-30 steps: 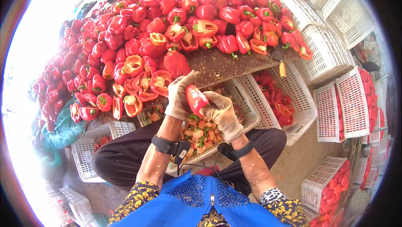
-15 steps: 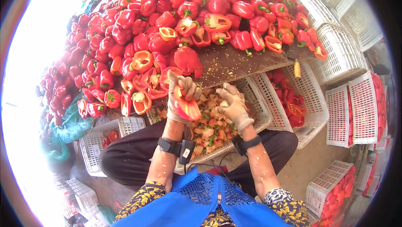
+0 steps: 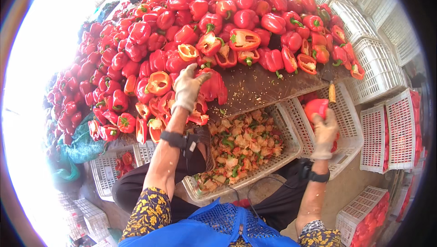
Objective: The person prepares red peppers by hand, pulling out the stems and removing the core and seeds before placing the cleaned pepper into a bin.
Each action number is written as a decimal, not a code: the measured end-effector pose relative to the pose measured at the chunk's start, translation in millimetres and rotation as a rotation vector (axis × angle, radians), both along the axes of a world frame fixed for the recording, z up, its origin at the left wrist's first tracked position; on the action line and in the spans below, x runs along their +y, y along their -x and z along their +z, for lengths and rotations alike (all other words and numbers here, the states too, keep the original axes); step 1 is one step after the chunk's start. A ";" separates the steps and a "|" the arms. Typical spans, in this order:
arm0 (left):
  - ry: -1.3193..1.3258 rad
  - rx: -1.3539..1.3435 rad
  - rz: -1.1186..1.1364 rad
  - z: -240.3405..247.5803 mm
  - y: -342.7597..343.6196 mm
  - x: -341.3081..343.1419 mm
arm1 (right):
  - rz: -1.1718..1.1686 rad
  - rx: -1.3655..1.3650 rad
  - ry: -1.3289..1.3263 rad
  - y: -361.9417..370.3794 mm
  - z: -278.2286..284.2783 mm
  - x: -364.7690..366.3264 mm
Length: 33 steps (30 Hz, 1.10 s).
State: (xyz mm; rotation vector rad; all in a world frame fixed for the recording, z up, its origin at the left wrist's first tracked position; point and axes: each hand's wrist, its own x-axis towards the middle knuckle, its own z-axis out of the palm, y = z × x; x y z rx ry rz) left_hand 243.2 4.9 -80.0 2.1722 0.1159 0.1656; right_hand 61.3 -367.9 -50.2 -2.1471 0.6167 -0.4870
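Observation:
My left hand (image 3: pixel 186 91), in a pale glove, reaches to the table's near edge with its fingers stretched out and thumb apart. Beside its fingertips lies a wrinkled red bell pepper piece (image 3: pixel 213 86); whether they touch is hard to tell. On the right, my gloved right hand (image 3: pixel 325 132) grips a red bell pepper piece (image 3: pixel 315 107) above a white crate (image 3: pixel 349 131) holding more red pepper pieces. Between my arms stands a crate (image 3: pixel 255 170) full of pale pepper cores, seeds and green stems (image 3: pixel 241 144).
A large heap of red bell peppers (image 3: pixel 154 24) covers most of the brown table (image 3: pixel 259 85), with several cut halves along its front. A wooden-handled blade (image 3: pixel 332 92) lies at the right edge. Stacked white crates (image 3: pixel 375 62) stand on the right, and green netting (image 3: pixel 79 140) hangs at left.
The pepper piece has left my left hand, which has moved up to the heap. My right hand has swung right and now holds a red pepper piece over the right crate.

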 end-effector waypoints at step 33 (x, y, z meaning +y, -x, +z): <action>1.010 0.227 -0.198 4.8 125.9 -58.4 | 0.439 -0.177 -1.428 -60.9 -38.6 167.1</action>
